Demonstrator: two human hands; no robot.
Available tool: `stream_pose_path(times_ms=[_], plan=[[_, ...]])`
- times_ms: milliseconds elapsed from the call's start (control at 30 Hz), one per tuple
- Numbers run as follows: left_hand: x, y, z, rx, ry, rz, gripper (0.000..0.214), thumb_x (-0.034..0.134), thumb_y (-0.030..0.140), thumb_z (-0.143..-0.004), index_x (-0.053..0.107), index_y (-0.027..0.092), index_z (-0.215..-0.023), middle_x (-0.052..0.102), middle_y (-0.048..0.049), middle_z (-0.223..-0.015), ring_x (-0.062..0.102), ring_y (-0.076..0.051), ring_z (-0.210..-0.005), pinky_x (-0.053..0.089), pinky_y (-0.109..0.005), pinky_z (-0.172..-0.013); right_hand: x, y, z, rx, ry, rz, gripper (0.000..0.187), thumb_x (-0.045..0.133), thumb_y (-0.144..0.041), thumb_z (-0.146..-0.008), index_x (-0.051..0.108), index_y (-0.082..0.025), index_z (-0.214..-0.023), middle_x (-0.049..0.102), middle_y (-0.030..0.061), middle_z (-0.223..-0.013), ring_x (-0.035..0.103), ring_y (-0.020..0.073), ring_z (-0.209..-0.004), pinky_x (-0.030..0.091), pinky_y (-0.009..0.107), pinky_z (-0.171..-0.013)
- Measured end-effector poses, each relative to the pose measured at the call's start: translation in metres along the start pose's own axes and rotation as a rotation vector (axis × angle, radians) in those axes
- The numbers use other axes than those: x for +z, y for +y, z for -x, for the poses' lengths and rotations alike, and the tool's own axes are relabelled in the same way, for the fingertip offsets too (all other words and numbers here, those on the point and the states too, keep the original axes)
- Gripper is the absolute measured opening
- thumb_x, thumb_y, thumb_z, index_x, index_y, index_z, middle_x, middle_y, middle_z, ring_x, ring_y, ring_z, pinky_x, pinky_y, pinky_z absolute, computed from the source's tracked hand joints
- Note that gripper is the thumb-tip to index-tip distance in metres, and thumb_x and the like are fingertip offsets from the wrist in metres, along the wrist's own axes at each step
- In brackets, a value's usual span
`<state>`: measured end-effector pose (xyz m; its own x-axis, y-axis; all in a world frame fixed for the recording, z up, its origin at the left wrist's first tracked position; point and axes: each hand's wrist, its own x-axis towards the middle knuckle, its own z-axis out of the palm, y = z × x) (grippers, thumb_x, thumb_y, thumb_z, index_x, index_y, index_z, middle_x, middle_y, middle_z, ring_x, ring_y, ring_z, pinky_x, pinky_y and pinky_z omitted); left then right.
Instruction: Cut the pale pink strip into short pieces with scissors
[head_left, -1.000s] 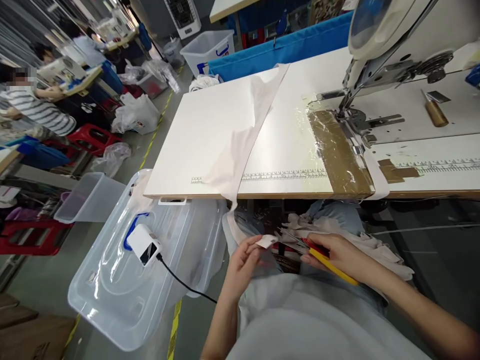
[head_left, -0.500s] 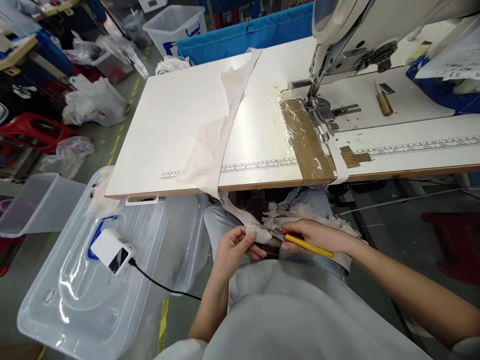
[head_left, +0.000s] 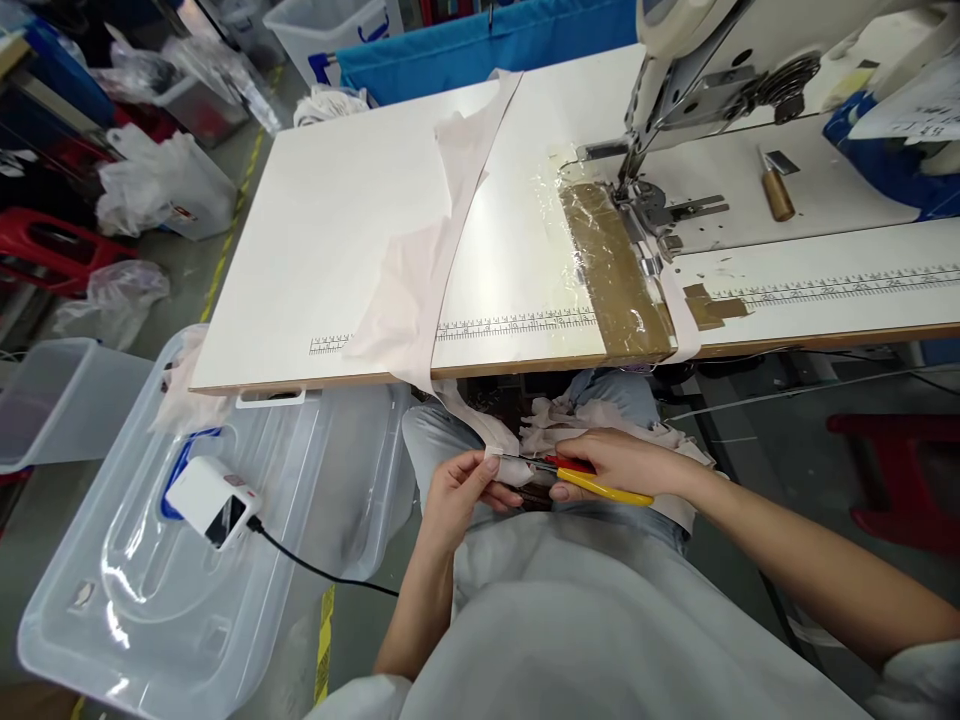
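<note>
The right hand (head_left: 619, 462) grips scissors (head_left: 606, 487) pointing left, long axis nearly crosswise. The left hand (head_left: 454, 500) pinches cloth (head_left: 426, 280). The blades' tips are indistinct.

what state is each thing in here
Long pale pink cloth strip: draped over white tabletop edge, pinched by left hand
Scissors with red and yellow handles: in right hand, blades at strip, opening unclear
Large clear plastic bin: lidded
Small white box: black cable plugged in
White sewing machine: running or stopped unclear
</note>
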<state>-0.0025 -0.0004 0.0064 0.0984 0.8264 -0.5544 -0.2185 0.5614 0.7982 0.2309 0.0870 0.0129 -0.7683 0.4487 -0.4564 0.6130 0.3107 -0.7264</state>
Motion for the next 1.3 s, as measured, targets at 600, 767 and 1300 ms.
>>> stream_pose_path(times_ms=[600, 767, 1300], plan=[[0.001, -0.001, -0.003, -0.027, -0.018, -0.029, 0.049, 0.078, 0.061, -0.073, 0.062, 0.014, -0.074, 0.069, -0.0076, -0.058, 0.069, -0.021, -0.056, 0.050, -0.024, -0.052, 0.005, -0.005, -0.003, -0.012, 0.138, 0.173, 0.050, 0.062, -0.058, -0.088, 0.038, -0.020, -0.068, 0.048, 0.0001, -0.061, 0.040, 0.0147, -0.054, 0.019, 0.028, -0.055], [0.003, -0.005, -0.003, -0.016, -0.033, -0.085, 0.047, 0.072, 0.060, -0.081, 0.063, 0.014, -0.082, 0.071, -0.0085, -0.064, 0.072, -0.022, -0.063, 0.053, -0.025, -0.058, 0.010, 0.000, -0.003, 0.013, 0.194, 0.072, 0.052, 0.060, -0.061, -0.085, 0.035, -0.020, -0.065, 0.042, -0.0011, -0.057, 0.033, 0.0135, -0.052, 0.019, 0.028, -0.055], [0.019, 0.205, -0.115, 0.561, 0.371, -1.580, 0.029, 0.055, -0.006, -0.078, 0.055, 0.004, -0.106, 0.053, -0.0216, -0.124, 0.042, -0.039, -0.131, 0.042, -0.051, -0.104, 0.029, -0.010, 0.061, -0.017, 0.803, -0.301, 0.036, 0.057, -0.054, -0.095, 0.052, -0.020, -0.083, 0.061, 0.0050, -0.081, 0.057, 0.0191, -0.070, 0.047, 0.029, -0.067]])
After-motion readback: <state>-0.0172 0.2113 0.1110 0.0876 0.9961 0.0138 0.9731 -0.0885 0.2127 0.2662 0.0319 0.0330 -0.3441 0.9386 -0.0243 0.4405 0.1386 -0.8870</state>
